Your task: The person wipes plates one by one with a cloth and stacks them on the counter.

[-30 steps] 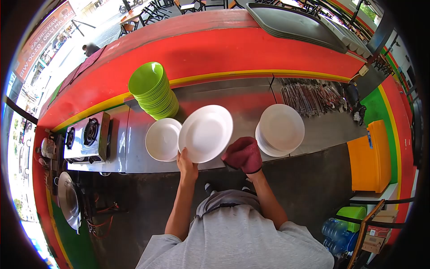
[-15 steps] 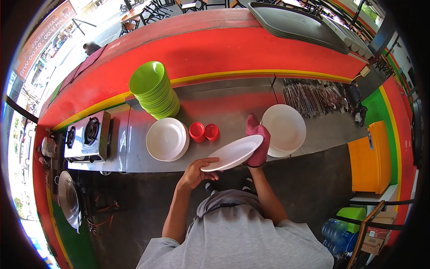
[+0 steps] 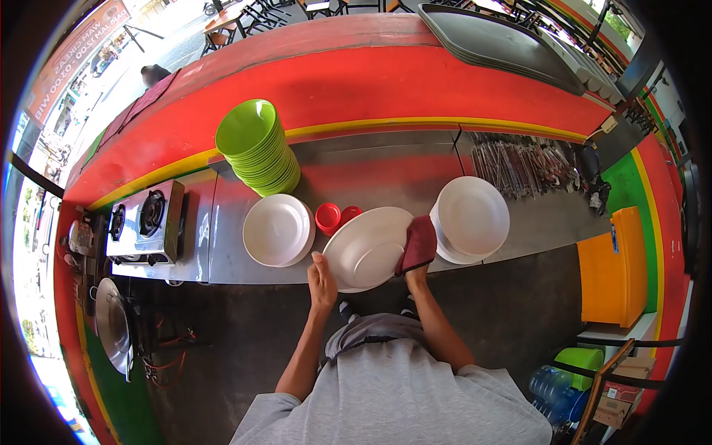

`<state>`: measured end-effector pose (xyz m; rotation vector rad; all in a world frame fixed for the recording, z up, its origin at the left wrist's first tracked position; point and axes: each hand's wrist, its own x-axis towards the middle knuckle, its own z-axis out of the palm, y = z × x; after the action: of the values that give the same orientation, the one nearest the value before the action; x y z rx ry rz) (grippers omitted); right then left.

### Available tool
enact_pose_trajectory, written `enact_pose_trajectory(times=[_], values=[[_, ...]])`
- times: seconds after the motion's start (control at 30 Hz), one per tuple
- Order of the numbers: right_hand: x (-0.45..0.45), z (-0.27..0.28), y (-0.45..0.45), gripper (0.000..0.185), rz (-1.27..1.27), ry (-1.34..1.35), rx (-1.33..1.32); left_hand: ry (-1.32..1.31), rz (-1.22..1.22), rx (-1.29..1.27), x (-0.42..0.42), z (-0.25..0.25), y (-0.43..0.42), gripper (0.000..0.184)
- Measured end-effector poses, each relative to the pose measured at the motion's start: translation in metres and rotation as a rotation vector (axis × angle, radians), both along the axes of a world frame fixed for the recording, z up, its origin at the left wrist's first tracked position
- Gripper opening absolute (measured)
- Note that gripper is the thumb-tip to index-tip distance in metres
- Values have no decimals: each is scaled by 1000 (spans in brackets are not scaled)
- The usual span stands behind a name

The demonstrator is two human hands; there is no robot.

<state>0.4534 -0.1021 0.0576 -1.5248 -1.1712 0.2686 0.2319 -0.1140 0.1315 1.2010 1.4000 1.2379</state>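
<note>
one white plate (image 3: 365, 251), tilted, over front edge of desk (image 3: 400, 159), between two white plate stacks (image 3: 278, 230) (image 3: 472, 215). right hand (image 3: 417, 251) clamped on right rim through one maroon cloth (image 3: 420, 239); left hand (image 3: 321, 283) touching left rim, cannot tell whether closed. two red cups (image 3: 328, 218) (image 3: 351, 214) just behind plate, second partly hidden. one tall nested stack of green bowls (image 3: 249, 133) beyond left plates, bowl count unclear. wrapped cutlery (image 3: 523, 165), many pieces, beyond right plates. one stove (image 3: 152, 222), two burners visible, at left.

A maroon cloth (image 3: 420, 241) hides the fingers of the right grip (image 3: 417, 276). Beyond the left grip (image 3: 321, 283), the plate (image 3: 363, 252) partly covers one red cup (image 3: 351, 213). Below both, the picture's edge cuts off the shirt (image 3: 393, 393).
</note>
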Motion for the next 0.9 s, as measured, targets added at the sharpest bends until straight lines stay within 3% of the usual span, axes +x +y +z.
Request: enact_pose_trajectory(times=[0.1,0.13,0.2,0.3,0.47,0.6,0.7,0.77,0.8,0.9], values=[[-20,66,-1,45,158,214,-15,67,69,-90,5,18,11,74],[-23,83,0,45,184,131,-27,100,45,-52,5,25,15,74],[-33,62,3,52,185,162,88,166,-2,22,6,37,20,74],[-53,58,4,57,323,195,44,372,-83,-100,15,40,24,73],[-42,125,8,48,357,-265,134,361,-88,-24,27,46,23,71],[-20,85,17,53,452,18,57,363,-75,-2,16,50,23,69],[-7,68,20,45,319,-61,85,198,3,13,4,44,28,66],[-7,37,15,43,144,-253,188,77,39,-16,-4,27,32,66],[-11,38,12,41,156,-193,126,7,79,-22,-2,25,34,67],[-23,45,-3,41,222,324,-15,-159,170,-72,6,21,36,72]])
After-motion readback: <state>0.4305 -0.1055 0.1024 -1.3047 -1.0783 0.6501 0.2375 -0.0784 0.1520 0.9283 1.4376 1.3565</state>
